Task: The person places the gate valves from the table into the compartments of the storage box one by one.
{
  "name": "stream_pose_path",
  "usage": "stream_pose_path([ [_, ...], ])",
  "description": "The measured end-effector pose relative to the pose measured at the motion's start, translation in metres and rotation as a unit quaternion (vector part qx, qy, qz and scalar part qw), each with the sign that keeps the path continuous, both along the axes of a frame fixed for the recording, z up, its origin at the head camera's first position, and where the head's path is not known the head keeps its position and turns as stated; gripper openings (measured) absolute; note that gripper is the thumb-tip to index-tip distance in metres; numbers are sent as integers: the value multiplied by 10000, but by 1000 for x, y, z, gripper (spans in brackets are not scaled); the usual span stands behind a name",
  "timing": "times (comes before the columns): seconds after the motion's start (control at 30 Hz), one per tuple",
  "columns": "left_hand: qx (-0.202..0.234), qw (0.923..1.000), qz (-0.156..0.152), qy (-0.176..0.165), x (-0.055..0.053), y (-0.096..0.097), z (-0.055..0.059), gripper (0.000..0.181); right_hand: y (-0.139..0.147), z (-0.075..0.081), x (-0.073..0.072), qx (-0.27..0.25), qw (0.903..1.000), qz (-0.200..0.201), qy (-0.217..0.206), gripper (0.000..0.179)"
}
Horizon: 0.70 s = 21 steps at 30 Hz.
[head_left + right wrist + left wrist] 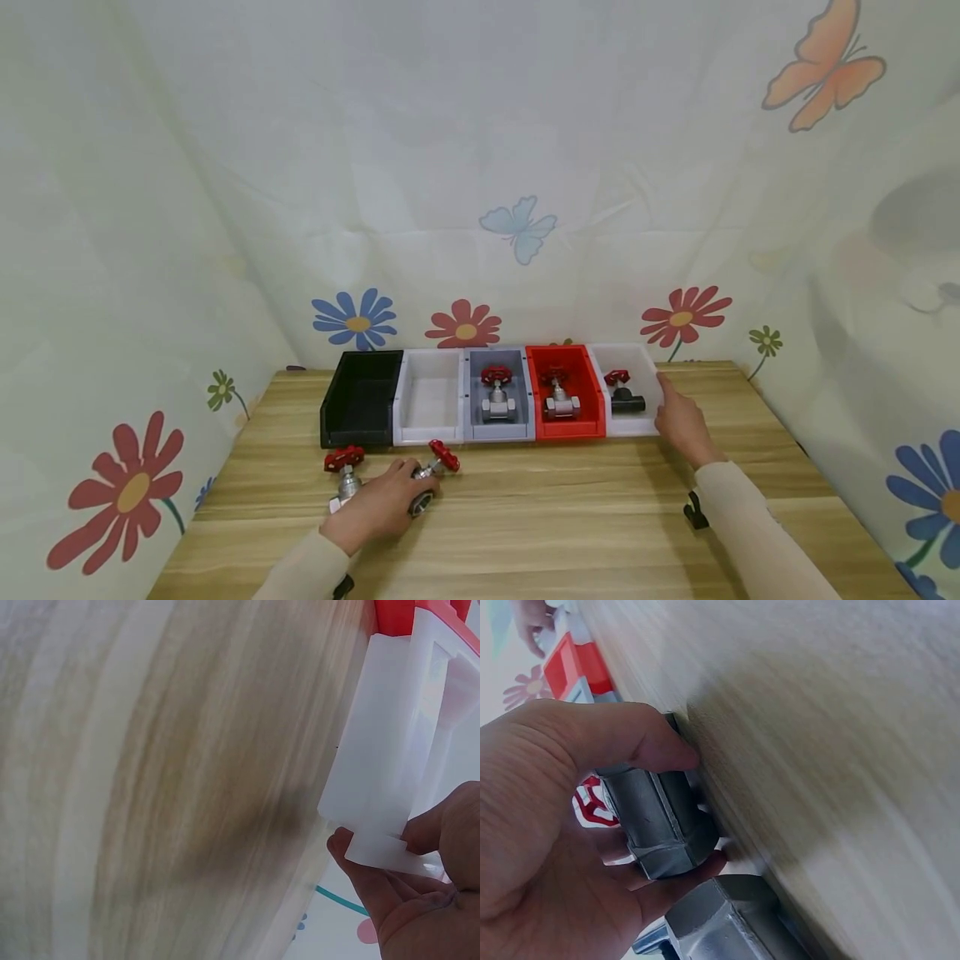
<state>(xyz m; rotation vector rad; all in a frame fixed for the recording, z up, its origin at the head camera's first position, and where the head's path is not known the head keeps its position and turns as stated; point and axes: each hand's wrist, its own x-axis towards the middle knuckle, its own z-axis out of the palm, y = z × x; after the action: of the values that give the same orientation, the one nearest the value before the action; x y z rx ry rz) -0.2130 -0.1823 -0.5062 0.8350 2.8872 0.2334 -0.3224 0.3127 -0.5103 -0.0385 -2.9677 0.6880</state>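
My left hand (pixel 375 510) holds a metal gate valve (pixel 656 821) with a red handwheel (pixel 445 456), low over the table in front of the bins. The thumb lies across its grey hex body in the left wrist view. Just left of that hand, a second metal valve (pixel 347 485) with a red handwheel stands on the table, partly hidden by the hand. At the far right, my right hand (pixel 682 427) pinches the side wall of the white end bin (pixel 375 742) between thumb and fingers. Inside that bin lies a black valve (pixel 628 403) with a red handwheel.
The bins stand side by side along the table's back: a black bin (pixel 360 404), another white bin (pixel 433 396), a grey bin (pixel 498 432) and a red bin (pixel 570 429). Grey and red each hold one metal valve. A flower-printed curtain (pixel 465 167) hangs behind the wooden table (pixel 562 517).
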Motion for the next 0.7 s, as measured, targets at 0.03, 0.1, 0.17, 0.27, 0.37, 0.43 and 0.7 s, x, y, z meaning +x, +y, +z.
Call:
stream_pose_path([
  [0.03,27,10000,-24,23,0,0,0,49,0,0,0,-10,10000,8,-4,64],
  [0.1,45,10000,-47,49,0,1,1,47,1,-1,1,-5,10000,30,7,63],
  [0.17,56,9999,-82,85,0,2,2,45,1,-2,1,7,10000,61,29,64],
  [0.27,20,9999,-99,113,-2,2,3,44,1,-3,1,34,9999,103,67,64],
  [0.37,-35,9998,-124,162,-3,1,3,43,1,-4,2,84,9999,117,85,64],
  [0.43,-39,9997,-141,209,-4,1,3,43,1,-4,2,117,9998,116,87,64],
  [0.7,-26,9988,-292,400,-3,1,4,45,0,-3,5,128,9998,138,118,64],
])
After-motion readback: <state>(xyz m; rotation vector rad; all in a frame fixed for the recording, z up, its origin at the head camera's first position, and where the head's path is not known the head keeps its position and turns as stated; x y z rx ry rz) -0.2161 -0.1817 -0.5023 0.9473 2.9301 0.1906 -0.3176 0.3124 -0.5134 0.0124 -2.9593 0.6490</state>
